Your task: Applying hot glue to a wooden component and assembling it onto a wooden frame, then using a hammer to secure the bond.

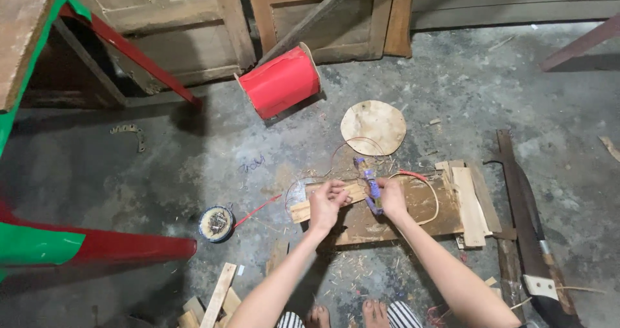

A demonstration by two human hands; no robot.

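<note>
Wooden strips (326, 202) gripped by both hands' fingers (336, 195).

Your left hand (327, 202) and right hand (390, 197) rest on the board (387, 221), with the spool (281, 81) beyond them. The round tin (216, 223) lies left of the board; the machete (526, 228) lies to its right.

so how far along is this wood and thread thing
Done: cut wood strips lie stacked on the board. In hand: left hand steadies thin slats, right hand holds a purple bundle, red thread trailing. Left: more loose offcuts lie unused.
</note>
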